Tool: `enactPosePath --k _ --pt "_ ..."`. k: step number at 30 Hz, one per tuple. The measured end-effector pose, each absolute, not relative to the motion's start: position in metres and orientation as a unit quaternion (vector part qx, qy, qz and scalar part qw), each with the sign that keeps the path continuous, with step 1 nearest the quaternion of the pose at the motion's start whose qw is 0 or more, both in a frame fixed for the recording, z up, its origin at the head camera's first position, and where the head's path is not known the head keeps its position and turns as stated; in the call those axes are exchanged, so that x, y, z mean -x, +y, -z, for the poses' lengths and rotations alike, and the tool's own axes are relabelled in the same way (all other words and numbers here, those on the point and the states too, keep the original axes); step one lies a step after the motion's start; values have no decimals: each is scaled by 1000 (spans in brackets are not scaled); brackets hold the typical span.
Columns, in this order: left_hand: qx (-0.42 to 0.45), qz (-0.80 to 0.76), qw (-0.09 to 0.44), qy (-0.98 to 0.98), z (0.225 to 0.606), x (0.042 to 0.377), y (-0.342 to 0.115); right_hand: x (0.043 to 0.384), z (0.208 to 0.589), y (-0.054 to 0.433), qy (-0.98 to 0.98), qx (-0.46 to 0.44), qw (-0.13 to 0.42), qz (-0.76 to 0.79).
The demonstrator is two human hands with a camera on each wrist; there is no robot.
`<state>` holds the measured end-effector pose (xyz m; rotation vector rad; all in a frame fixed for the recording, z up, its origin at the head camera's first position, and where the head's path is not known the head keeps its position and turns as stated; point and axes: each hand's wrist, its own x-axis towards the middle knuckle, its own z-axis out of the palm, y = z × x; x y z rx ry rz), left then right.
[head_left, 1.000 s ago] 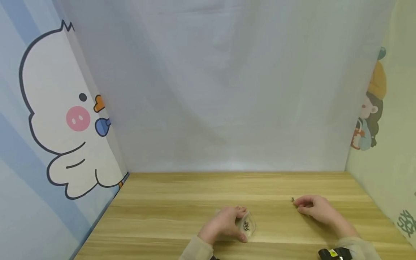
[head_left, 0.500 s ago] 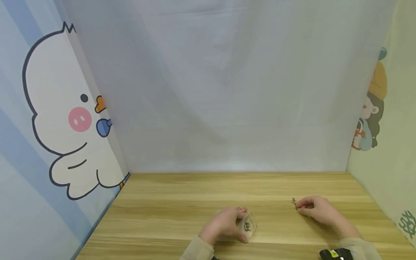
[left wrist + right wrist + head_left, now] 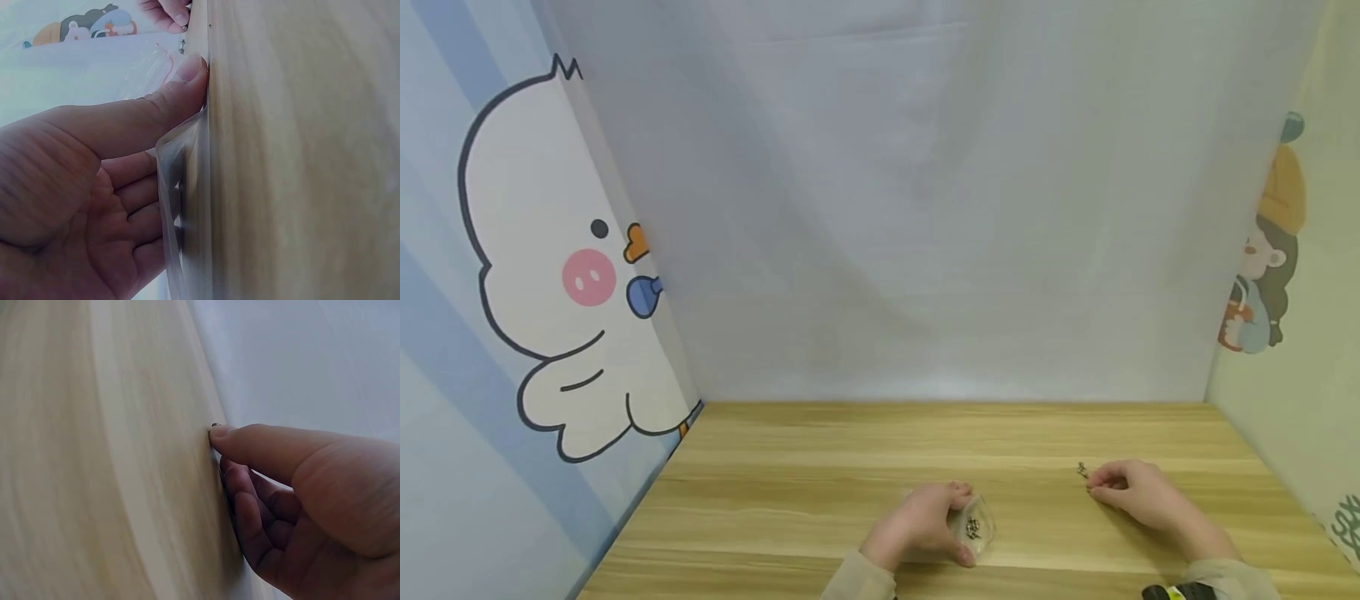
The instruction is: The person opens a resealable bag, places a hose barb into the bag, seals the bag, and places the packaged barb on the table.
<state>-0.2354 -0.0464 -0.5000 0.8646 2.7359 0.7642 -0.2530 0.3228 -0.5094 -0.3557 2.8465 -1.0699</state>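
My left hand (image 3: 919, 523) rests on its side on the wooden table and grips a clear plastic zip bag (image 3: 987, 518), thumb and fingers holding its mouth apart. Inside the bag lie several small metal screws (image 3: 973, 527). In the left wrist view, the bag's clear film (image 3: 170, 147) stretches between thumb and fingers. To the right, my right hand (image 3: 1142, 493) is low over the table, thumb and index fingertips pinching a small dark metal screw (image 3: 215, 425). Just beyond those fingertips lie loose small screws (image 3: 1081, 469).
The wood-grain table (image 3: 790, 467) ends at a pale cloth backdrop (image 3: 925, 250). A cartoon-printed panel (image 3: 535, 217) borders the left side, and a yellowish printed panel (image 3: 1322, 333) borders the right. A black wrist strap (image 3: 1187, 592) shows at my right sleeve.
The head view has tilted slightly, so everything sits a little lower and further right. My right fingertips have drawn together at the loose screws; my left hand keeps holding the bag.
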Motion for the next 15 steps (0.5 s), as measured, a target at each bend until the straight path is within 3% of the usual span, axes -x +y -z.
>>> enactPosePath --k 15 --pt "-298 -245 82 919 499 238 -46 256 511 326 924 131 36 357"
